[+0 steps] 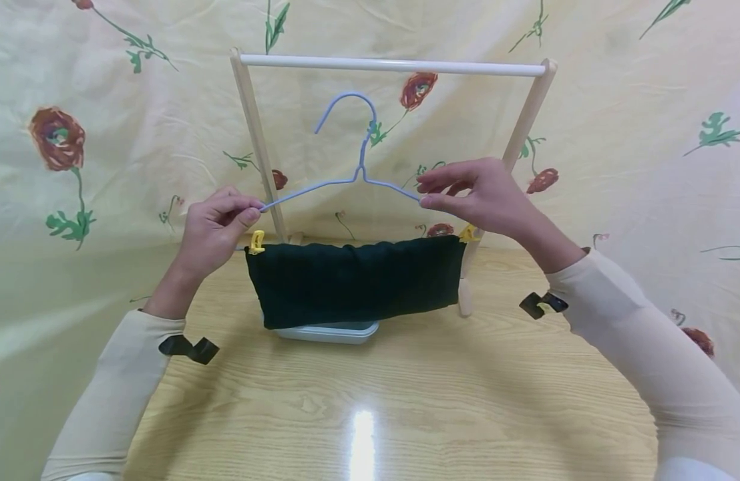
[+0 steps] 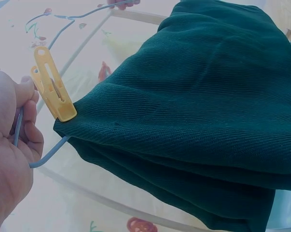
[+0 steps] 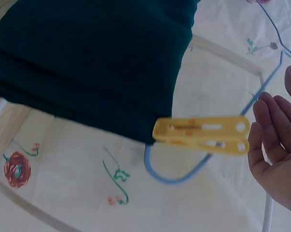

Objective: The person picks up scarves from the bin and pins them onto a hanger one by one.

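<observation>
A blue wire hanger [image 1: 312, 189] is held up with its hook on top. A dark green ribbed cloth [image 1: 358, 280] hangs folded over its lower bar. One yellow clothespin [image 2: 56, 87] clips the cloth's left corner, another yellow clothespin [image 3: 203, 133] the right corner. With thumb and curled fingers, my left hand [image 1: 210, 227] grips the hanger's left end. At the hanger's right shoulder, my right hand [image 1: 475, 197] has its thumb and fingers spread apart, the thumb tip at the wire. Its fingers [image 3: 273, 125] lie beside the wire, not closed round it.
Behind the hanger stands a wooden rack with a white top rail [image 1: 394, 65]. A pale tray [image 1: 328, 334] sits on the wooden table [image 1: 310, 401], partly hidden under the cloth. Flower-patterned fabric [image 1: 135, 133] covers the back and sides.
</observation>
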Motion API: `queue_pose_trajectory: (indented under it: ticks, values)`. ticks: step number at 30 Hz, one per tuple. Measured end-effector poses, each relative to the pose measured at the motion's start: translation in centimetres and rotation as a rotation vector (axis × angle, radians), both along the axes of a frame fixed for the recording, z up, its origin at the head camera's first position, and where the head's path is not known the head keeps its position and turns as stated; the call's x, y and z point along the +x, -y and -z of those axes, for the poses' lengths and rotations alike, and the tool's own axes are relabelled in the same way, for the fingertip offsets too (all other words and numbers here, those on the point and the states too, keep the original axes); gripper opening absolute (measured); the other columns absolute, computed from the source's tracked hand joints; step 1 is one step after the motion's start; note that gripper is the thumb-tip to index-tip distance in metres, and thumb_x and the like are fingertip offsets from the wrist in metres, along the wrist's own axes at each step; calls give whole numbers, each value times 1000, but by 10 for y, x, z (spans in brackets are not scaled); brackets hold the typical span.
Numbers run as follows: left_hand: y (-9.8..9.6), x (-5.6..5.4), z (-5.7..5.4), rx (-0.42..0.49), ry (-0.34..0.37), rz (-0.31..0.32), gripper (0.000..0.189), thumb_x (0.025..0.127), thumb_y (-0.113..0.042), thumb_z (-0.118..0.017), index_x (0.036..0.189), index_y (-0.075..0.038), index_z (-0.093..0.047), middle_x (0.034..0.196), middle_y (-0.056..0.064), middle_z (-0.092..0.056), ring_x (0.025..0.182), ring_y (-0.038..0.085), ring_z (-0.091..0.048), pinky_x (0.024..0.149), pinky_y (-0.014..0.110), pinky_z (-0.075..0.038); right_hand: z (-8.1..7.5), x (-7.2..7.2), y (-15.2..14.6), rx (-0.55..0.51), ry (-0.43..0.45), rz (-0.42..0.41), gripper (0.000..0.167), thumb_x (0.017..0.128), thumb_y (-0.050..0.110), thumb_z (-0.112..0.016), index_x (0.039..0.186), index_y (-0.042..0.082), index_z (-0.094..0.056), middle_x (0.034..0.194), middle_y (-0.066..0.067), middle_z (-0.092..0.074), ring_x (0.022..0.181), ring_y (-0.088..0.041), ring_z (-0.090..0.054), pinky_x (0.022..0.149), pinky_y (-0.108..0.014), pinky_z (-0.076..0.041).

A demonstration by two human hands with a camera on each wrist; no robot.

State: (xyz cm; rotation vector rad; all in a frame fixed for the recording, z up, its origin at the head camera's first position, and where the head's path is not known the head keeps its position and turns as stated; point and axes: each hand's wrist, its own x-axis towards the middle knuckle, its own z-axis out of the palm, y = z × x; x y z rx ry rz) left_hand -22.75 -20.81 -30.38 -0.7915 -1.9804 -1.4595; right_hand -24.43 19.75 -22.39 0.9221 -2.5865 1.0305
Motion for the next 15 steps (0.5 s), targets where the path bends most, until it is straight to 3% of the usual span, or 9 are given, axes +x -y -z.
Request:
queue_pose_trajectory:
  ticks: [6, 15]
  values:
    - [1, 0, 1, -5, 7, -4, 11, 89, 20, -63, 97, 18, -70, 80, -7, -59, 68, 11, -47, 58, 15, -42, 1, -2, 10, 50, 34, 3, 31, 89, 15, -81, 119, 6, -76, 103, -9, -78, 91, -21, -73, 75, -18, -55]
    - [1, -2, 2, -12, 20, -1, 11, 90, 19, -63, 98, 17, -71, 81, -7, -60, 67, 11, -47, 58, 15, -42, 4, -6, 12, 76, 34, 5, 24, 90, 11, -79, 113, 7, -79, 99, -9, -78, 80, -20, -72, 68, -20, -56]
